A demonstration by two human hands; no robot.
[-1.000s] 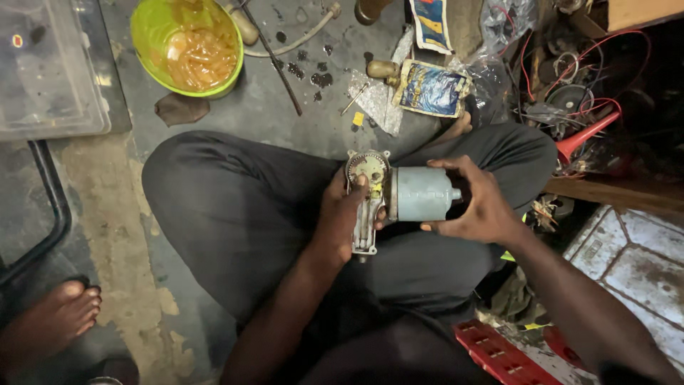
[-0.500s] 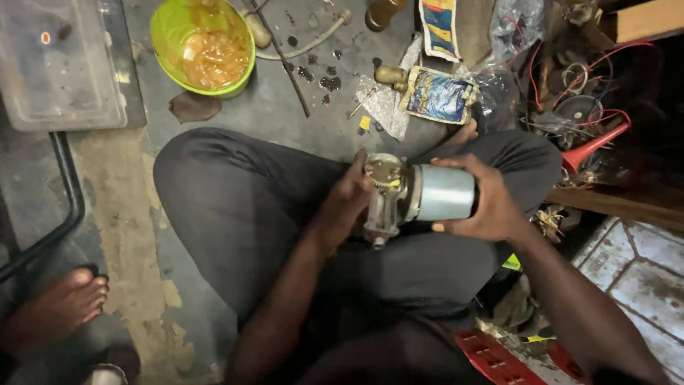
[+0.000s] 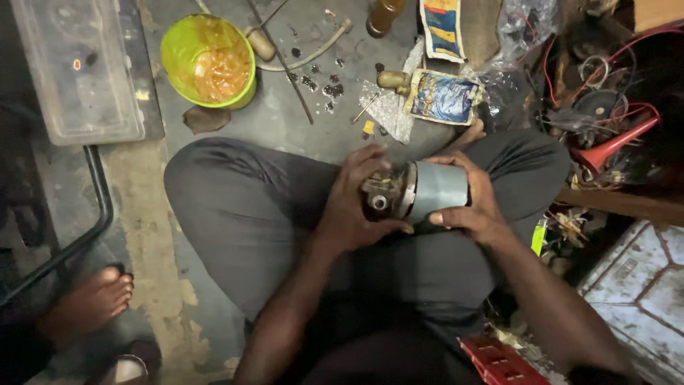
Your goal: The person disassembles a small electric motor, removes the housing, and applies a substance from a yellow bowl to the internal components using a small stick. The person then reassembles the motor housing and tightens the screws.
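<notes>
While we're sitting cross-legged, we're gripping a small motor (image 3: 417, 192) over our lap: left hand (image 3: 353, 210) is wrapping its greasy, dull metal gear end, right hand (image 3: 474, 203) is cupping the smooth grey cylinder. Lime plastic bowl (image 3: 206, 60) is sitting on gritty concrete.

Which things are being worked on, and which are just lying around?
In hand:
motor, held by left hand and right hand

Lying about:
green bowl
clear plastic box
blue packet
red funnel
brown bottle
</notes>
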